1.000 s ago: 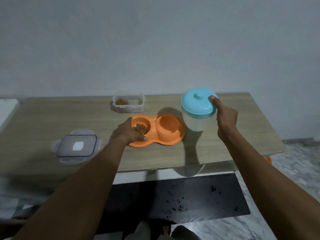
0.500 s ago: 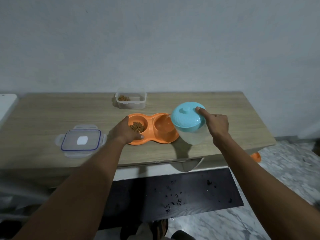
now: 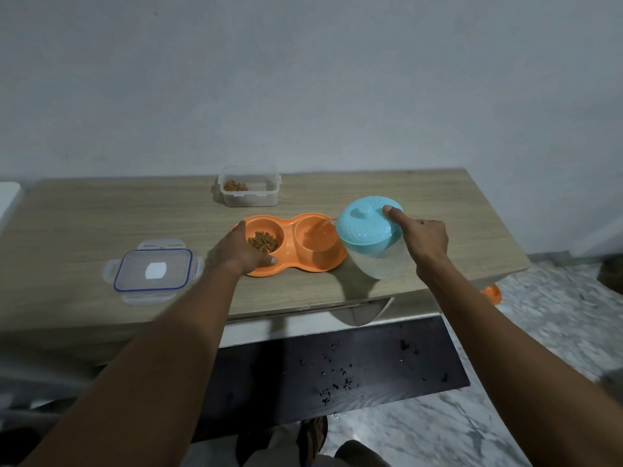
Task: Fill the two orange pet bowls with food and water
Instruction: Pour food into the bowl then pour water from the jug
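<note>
right hand [image 3: 428, 241] tilts jug [image 3: 381, 264] over orange bowl [image 3: 288, 246] (left hand [image 3: 236, 251] grips rim).

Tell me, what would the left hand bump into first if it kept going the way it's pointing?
Probably the kibble. The left hand grips the rim of the orange double bowl, pointing across its food side; the water side lies beyond, though depth is hard to judge.
</note>
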The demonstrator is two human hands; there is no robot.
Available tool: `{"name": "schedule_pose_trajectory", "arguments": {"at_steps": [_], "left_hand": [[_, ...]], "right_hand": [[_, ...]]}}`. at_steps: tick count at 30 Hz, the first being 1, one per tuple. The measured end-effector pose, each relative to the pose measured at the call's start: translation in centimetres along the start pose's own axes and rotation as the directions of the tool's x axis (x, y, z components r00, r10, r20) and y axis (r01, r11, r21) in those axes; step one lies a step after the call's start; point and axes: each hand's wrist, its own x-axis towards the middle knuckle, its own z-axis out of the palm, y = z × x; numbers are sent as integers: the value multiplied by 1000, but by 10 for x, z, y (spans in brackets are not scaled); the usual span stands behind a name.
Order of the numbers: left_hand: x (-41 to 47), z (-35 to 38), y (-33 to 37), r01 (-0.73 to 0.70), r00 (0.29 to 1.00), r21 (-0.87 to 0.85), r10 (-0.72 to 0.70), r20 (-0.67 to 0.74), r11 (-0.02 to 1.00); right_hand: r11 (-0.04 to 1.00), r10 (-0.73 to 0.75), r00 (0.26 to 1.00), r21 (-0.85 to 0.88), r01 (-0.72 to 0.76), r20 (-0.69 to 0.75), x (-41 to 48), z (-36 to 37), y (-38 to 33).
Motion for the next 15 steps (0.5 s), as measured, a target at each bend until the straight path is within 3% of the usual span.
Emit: {"name": "schedule_pose_trajectory", "arguments": {"at_steps": [15], "left_hand": [[1, 1, 0, 6, 1000, -25, -6, 8, 1000]], "right_hand": [[1000, 0, 1000, 17, 0, -1, 1, 0, 2]]}}
